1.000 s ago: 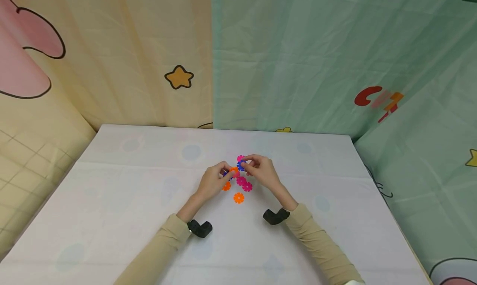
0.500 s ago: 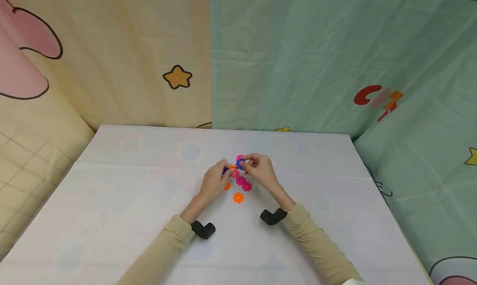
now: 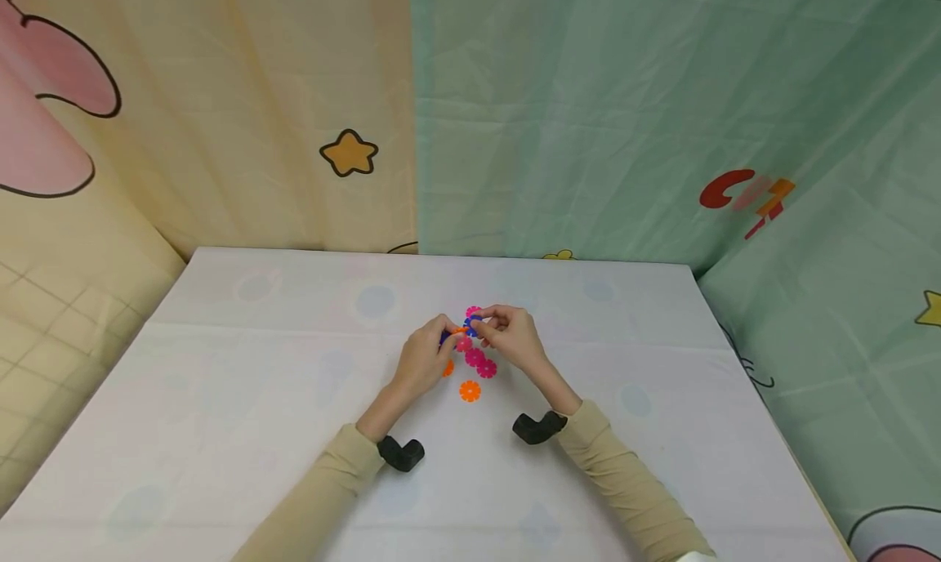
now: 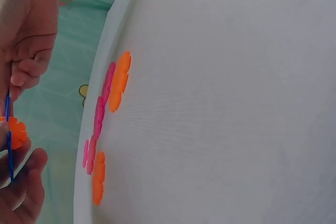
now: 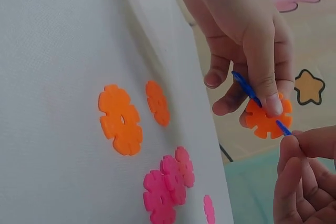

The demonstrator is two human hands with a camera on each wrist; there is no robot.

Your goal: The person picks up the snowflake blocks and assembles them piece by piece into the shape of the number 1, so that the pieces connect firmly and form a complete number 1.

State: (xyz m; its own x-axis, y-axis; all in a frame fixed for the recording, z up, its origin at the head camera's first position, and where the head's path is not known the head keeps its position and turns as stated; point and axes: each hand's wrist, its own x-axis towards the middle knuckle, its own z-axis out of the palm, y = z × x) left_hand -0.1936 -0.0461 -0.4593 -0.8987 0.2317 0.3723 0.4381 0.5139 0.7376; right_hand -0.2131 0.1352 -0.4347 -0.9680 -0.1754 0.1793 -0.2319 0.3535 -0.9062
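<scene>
The left hand (image 3: 424,356) pinches an orange disc (image 5: 265,123), and the right hand (image 3: 517,341), just to that disc's right, pinches a blue disc (image 5: 283,127) turned crosswise to it, their rims seeming to touch.

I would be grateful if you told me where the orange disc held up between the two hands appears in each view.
Head: the held orange disc is a thin sliver, slightly below the picture's centre.
Left wrist: at the left edge, below mid-height, partly hidden.
Right wrist: right of centre, a little below mid-height, its face showing.
Shared landmark: the loose pink discs.
</scene>
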